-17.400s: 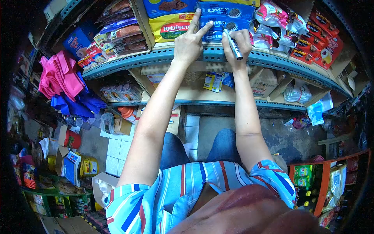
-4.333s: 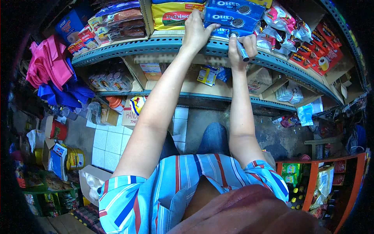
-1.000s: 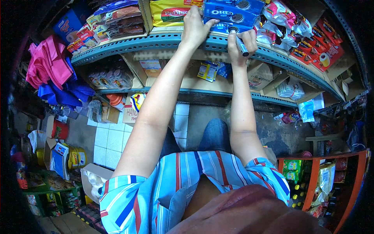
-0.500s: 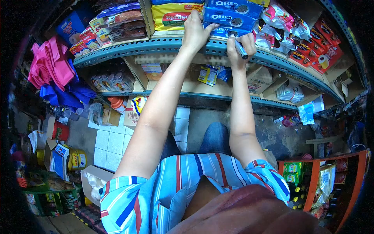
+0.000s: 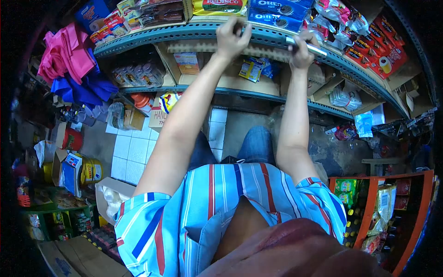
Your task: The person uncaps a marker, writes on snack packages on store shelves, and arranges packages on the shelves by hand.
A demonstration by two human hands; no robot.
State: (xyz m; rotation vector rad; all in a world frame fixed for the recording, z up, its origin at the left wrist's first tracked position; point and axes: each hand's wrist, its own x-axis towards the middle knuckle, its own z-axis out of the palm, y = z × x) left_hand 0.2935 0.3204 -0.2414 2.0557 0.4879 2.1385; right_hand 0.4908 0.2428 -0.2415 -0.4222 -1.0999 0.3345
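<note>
My right hand (image 5: 302, 53) grips a marker (image 5: 318, 49), which lies slantwise across the fingers in front of the blue-grey shelf edge (image 5: 194, 33). To its left, my left hand (image 5: 232, 39) is raised at the same edge with its fingers curled; a small dark spot shows between them, too unclear to name. Behind the hands on the upper shelf are blue Oreo packs (image 5: 274, 19) and a yellow Rebisco pack (image 5: 219, 6). Neither hand touches these packs.
Red wafer packs (image 5: 378, 46) sit at the upper right. Pink cloth bags (image 5: 67, 53) hang at the left. The lower shelf holds a yellow packet (image 5: 251, 69) and jars (image 5: 140, 75). An orange rack (image 5: 369, 212) stands at lower right, a carton (image 5: 113, 196) at lower left.
Both hands have come away from the Oreo packs, back towards me. The right hand has moved right and turned the marker sideways. The left hand's fingers have curled, and the view has shifted slightly.
</note>
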